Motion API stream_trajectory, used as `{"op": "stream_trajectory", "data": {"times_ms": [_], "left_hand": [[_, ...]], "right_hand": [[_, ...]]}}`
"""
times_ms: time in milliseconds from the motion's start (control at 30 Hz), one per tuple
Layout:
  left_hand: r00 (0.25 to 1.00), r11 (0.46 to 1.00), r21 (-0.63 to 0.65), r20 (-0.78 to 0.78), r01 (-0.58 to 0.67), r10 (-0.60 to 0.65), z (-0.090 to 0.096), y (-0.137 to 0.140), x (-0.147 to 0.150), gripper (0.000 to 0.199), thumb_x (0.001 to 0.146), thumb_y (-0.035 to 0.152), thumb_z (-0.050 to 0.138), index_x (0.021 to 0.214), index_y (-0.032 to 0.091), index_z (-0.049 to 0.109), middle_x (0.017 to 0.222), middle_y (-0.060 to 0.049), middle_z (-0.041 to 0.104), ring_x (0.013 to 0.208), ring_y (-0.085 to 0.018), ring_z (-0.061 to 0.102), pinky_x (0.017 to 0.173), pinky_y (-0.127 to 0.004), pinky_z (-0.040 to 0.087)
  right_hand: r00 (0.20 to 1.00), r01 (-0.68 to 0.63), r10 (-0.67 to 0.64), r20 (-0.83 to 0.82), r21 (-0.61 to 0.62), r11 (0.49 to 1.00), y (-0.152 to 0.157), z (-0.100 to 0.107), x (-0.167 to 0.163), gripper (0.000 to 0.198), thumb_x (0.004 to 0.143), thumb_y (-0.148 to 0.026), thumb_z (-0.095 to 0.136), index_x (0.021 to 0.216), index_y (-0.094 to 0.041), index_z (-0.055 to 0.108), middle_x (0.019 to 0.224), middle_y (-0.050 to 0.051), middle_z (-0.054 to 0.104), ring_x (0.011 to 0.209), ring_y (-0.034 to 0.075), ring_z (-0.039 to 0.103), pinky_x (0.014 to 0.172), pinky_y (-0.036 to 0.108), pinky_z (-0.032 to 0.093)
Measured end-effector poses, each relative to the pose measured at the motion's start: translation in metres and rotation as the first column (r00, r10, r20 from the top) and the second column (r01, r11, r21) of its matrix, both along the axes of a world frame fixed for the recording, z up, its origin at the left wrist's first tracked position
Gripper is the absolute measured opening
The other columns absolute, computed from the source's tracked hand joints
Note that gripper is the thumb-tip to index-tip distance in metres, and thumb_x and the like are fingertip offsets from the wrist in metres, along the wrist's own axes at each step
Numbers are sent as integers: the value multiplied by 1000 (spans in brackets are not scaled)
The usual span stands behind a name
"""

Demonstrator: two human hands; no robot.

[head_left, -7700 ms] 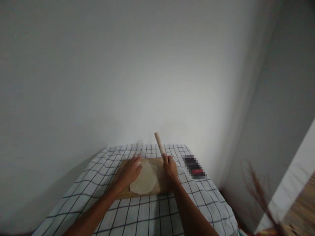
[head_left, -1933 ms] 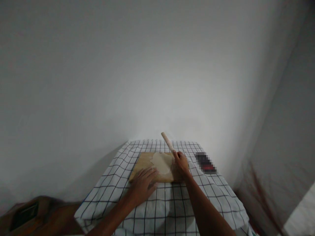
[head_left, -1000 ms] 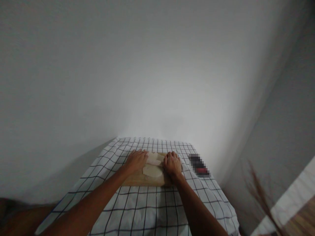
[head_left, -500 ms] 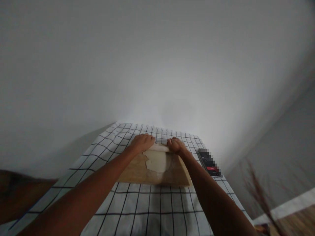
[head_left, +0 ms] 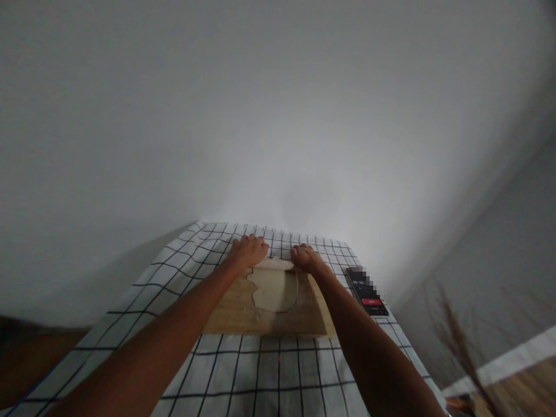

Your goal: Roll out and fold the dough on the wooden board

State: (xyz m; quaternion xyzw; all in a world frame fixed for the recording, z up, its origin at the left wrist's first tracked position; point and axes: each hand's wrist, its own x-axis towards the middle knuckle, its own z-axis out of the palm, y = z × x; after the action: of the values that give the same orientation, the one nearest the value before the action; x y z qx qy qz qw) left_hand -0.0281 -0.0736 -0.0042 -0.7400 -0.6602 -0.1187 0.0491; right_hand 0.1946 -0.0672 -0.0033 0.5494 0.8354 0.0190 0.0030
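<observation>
A wooden board (head_left: 230, 320) lies in front of me, with a thin, uneven sheet of pale dough (head_left: 274, 291) on it. Across the far end of the dough rests a pale rolling pin (head_left: 273, 264), of which only the middle shows. My left hand (head_left: 248, 251) is closed over the pin's left end, knuckles up. Its right end is under my right hand (head_left: 306, 258), whose fingers are curled round it. Both arms reach straight out over the board, and the hands cover the pin's ends.
A white cloth with a black grid (head_left: 264, 373) covers the table. Right of the board lies a phone (head_left: 368, 294) with a lit dark screen and a red button. A pale wall (head_left: 278, 116) rises behind the table; dry brownish stems (head_left: 456, 330) stand at the lower right.
The whole view has shifted slightly, so the board sits a little lower and further left. Both hands stay on the rolling pin, a little further toward the board's far edge.
</observation>
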Motion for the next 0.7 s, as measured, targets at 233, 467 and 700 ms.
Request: {"op": "stream_trajectory", "data": {"times_ms": [233, 467, 700], "left_hand": [[999, 996, -76, -13, 45, -46, 1, -17, -2, 50, 95, 45, 30, 133, 24, 56, 139, -14, 58, 126, -34, 52, 100, -57, 40], [999, 996, -78, 3, 46, -45, 2, -42, 1, 50, 96, 43, 30, 135, 22, 54, 142, -13, 57, 130, -31, 50, 106, -54, 37], [998, 999, -22, -52, 44, -45, 1, -72, 2, 47, 97, 39, 35, 136, 22, 55, 144, -14, 56, 134, -29, 48, 108, -48, 35]], "right_hand": [[989, -134, 135, 61, -27, 991, -7, -5, 7, 33, 98, -24, 43, 125, -16, 60, 136, 15, 58, 132, 26, 49, 105, 39, 43], [984, 111, -116, -137, -39, 993, -42, 0, 6, 42, 102, -33, 29, 136, -28, 54, 146, 9, 51, 136, 27, 45, 106, 54, 41], [993, 73, -70, -97, 28, 997, -75, 6, 7, 44, 104, -34, 27, 139, -25, 51, 145, 11, 53, 135, 24, 45, 107, 49, 40]]}}
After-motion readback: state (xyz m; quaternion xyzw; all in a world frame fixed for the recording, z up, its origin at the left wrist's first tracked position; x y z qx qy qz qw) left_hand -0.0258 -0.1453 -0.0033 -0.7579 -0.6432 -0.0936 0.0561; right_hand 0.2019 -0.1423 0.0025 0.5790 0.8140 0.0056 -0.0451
